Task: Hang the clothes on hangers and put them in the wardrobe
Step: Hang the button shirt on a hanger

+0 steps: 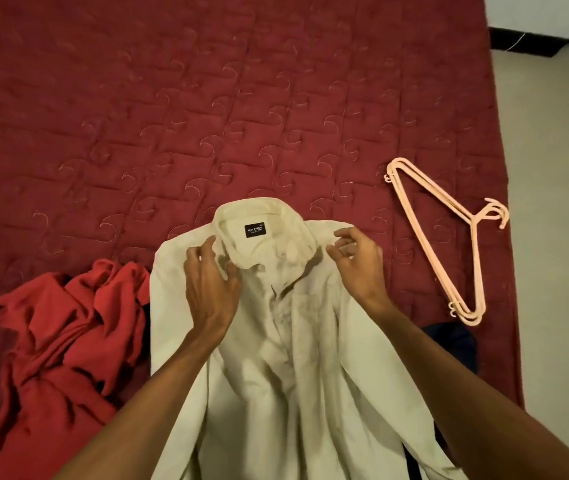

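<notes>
A cream collared shirt [276,344] lies front-up on the red bed, its collar pointing away from me and a black label showing inside it. My left hand [207,289] rests with spread fingers on the shirt's left shoulder, beside the collar. My right hand [359,268] is over the right shoulder with its fingers loosely bent, touching the cloth at the collar's edge. Neither hand plainly grips the fabric. A stack of pale pink plastic hangers [475,265] lies on the bed to the right of the shirt, hooks pointing right.
A crumpled red garment [64,341] lies left of the shirt. A dark navy garment [453,348] shows from under the shirt's right side. The quilted maroon bedspread [207,98] stretches far ahead. Pale floor [553,237] runs along the bed's right edge.
</notes>
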